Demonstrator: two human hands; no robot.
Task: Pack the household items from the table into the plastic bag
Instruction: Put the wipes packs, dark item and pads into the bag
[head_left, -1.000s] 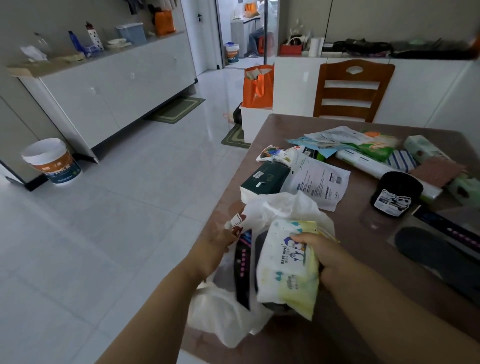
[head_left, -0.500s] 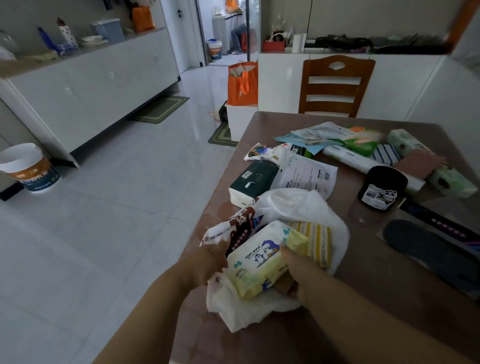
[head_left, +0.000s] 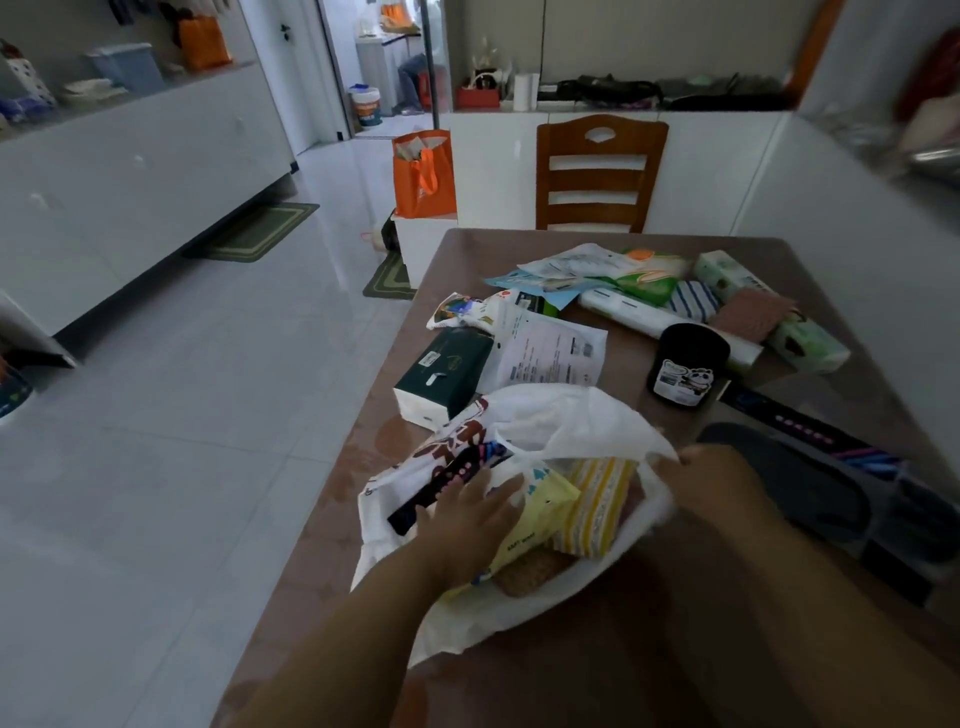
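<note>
A white plastic bag (head_left: 566, 415) lies open on the brown table (head_left: 597, 675) near its left edge. Inside it are a pale yellow wipes pack (head_left: 540, 509), a yellow striped pack (head_left: 597, 504), a dark flat packet (head_left: 457, 478) and a brown pad (head_left: 530, 571). My left hand (head_left: 467, 519) rests flat on the wipes pack, fingers spread. My right hand (head_left: 727, 483) pinches the bag's right rim. Further back lie a dark green tissue box (head_left: 441, 369), a printed sheet (head_left: 550, 353), a black pouch with a panda label (head_left: 685, 364) and a dark insole (head_left: 795, 483).
More packets, a white roll (head_left: 649, 317), a green tissue pack (head_left: 769, 312) and cloths crowd the table's far right. A wooden chair (head_left: 600, 171) stands behind the table. An orange bag (head_left: 423, 174) sits on a white box to the left, above open tiled floor.
The wipes pack has gone from held above the bag to lying inside it. My right hand let it go and took the bag's rim; my left hand moved onto the pack.
</note>
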